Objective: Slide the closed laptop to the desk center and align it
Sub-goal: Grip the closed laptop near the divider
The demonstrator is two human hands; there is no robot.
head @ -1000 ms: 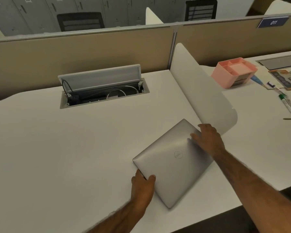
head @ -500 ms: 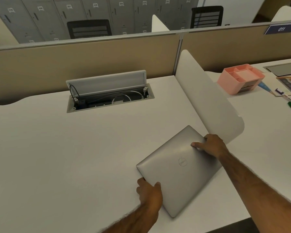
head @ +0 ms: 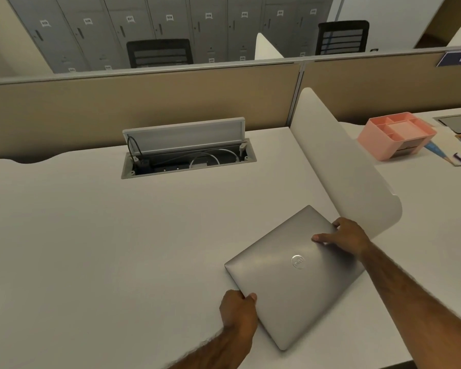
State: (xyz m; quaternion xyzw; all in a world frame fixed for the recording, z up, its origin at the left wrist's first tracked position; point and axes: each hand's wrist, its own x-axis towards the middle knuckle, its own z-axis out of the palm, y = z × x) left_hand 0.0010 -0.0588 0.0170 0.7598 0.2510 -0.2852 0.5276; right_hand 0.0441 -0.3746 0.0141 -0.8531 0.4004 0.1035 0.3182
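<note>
A closed silver laptop (head: 282, 283) lies flat on the white desk (head: 117, 249), at the desk's right side and turned at an angle to the front edge. My left hand (head: 237, 310) grips its near left edge, thumb on the lid. My right hand (head: 346, 238) holds the far right corner, fingers spread on the lid, right beside the white curved divider (head: 338, 161).
An open cable tray (head: 186, 155) with wires is sunk in the desk's far middle. A beige partition (head: 144, 107) runs along the back. Beyond the divider stand a pink organiser (head: 394, 134) and several pens on the neighbouring desk.
The laptop has shifted slightly left, away from the divider, with both hands still on it. The camera view has tilted up a little.
</note>
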